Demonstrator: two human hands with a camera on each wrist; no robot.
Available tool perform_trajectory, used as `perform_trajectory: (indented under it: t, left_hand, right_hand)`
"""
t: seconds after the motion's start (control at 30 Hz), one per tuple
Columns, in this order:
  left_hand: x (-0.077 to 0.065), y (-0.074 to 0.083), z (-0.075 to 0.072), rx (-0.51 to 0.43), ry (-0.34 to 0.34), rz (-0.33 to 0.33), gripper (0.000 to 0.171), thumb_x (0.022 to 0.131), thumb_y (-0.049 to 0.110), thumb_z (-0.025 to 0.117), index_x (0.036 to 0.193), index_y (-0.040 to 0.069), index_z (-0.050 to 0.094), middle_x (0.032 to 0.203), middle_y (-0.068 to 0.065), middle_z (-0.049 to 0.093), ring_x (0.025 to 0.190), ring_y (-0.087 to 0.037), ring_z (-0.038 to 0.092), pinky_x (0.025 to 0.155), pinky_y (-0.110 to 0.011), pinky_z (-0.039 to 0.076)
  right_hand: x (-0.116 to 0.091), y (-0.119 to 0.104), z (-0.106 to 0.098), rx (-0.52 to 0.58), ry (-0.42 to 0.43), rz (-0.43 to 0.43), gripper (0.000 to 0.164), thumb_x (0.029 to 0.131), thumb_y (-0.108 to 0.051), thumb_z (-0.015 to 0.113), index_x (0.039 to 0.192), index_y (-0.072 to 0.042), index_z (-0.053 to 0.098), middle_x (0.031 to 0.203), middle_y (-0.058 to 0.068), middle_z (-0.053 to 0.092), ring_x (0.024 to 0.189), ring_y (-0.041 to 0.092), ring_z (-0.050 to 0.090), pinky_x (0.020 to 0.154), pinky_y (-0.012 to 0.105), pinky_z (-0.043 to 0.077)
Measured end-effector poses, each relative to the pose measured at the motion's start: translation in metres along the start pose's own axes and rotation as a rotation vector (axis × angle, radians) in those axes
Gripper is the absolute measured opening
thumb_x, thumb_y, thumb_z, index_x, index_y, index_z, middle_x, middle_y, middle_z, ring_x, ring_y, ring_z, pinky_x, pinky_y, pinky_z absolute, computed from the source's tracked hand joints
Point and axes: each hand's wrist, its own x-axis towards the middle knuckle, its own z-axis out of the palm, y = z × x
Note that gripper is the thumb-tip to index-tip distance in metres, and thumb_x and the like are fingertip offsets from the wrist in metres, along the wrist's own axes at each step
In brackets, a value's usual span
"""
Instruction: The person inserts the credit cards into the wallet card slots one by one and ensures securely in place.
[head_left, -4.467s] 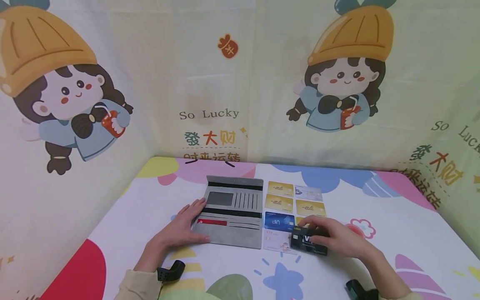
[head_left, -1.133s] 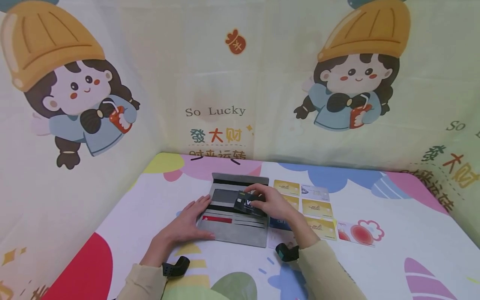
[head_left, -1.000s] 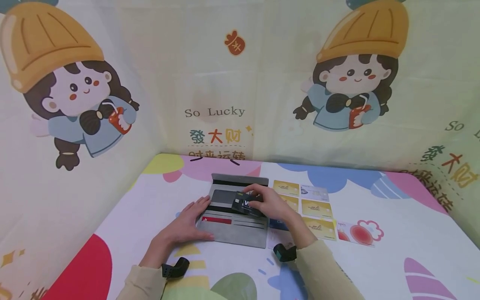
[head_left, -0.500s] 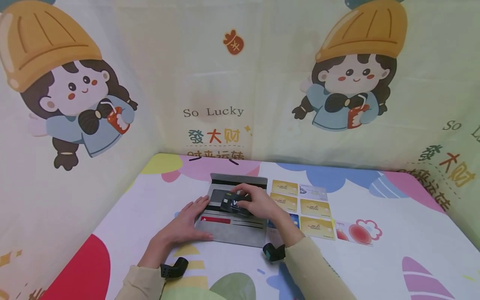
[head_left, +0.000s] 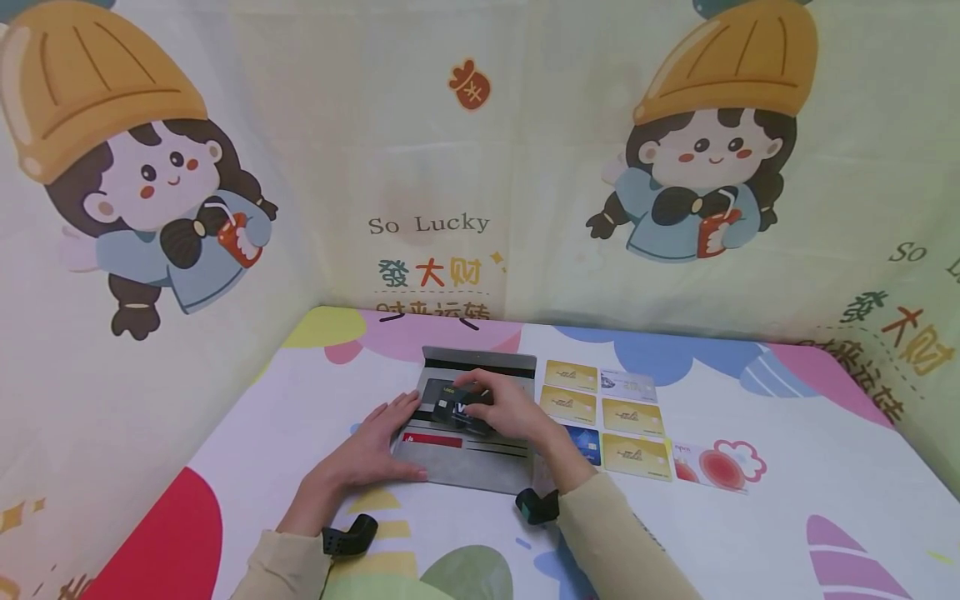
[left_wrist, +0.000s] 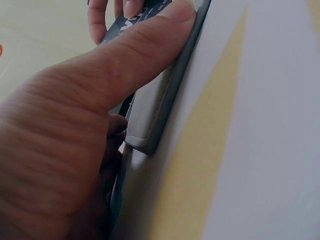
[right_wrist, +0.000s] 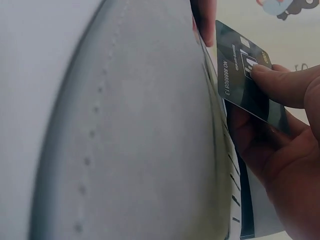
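A grey wallet (head_left: 480, 471) lies unfolded on the table, with a red card or label (head_left: 432, 439) showing in its lower half. My left hand (head_left: 367, 454) rests at its left side, fingers fairly straight along the edge and thumb on the lower left corner. In the left wrist view the thumb lies over the stitched edge of the wallet (left_wrist: 150, 107). Above the upper half, my right hand (head_left: 506, 408) pinches a black bank card (head_left: 447, 400). The right wrist view shows that black card (right_wrist: 240, 70) tilted between thumb and fingers, close beside the wallet's slots.
Right of the wallet are several cards in rows: gold cards (head_left: 633, 417), a silver one (head_left: 628, 386) and a blue one (head_left: 585, 443), partly behind my right wrist. A peach-patterned card (head_left: 708, 467) lies farther right. A printed cloth wall stands behind the table.
From the card rows on the right, my right hand has brought the black card over the wallet, shifting farther left during the last second. My left hand has stayed at the wallet's edge.
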Motion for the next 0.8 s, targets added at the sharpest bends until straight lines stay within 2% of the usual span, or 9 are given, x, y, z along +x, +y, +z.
perform_trajectory:
  t: [0.53,0.8]
  left_hand:
    - [0.000,-0.001,-0.001,-0.007,-0.005,0.023,0.114,0.070,0.054,0.087,0.158,0.007,0.033,0.164,-0.011,0.026,0.151,-0.035,0.018,0.121,-0.053,0.010]
    - [0.000,-0.002,-0.001,-0.021,-0.008,0.026,0.113,0.070,0.055,0.086,0.158,0.007,0.033,0.164,-0.012,0.026,0.151,-0.036,0.018,0.121,-0.054,0.010]
  right_hand:
    - [0.007,-0.006,0.012,0.015,0.022,-0.003,0.037,0.096,-0.007,0.069,0.131,-0.018,0.064,0.123,0.006,0.064,0.106,0.025,0.060,0.096,0.042,0.051]
    - [0.011,-0.005,0.020,0.005,0.037,0.017,0.037,0.096,-0.009,0.070,0.131,-0.021,0.063,0.122,0.008,0.065,0.106,0.026,0.061,0.096,0.043,0.052]
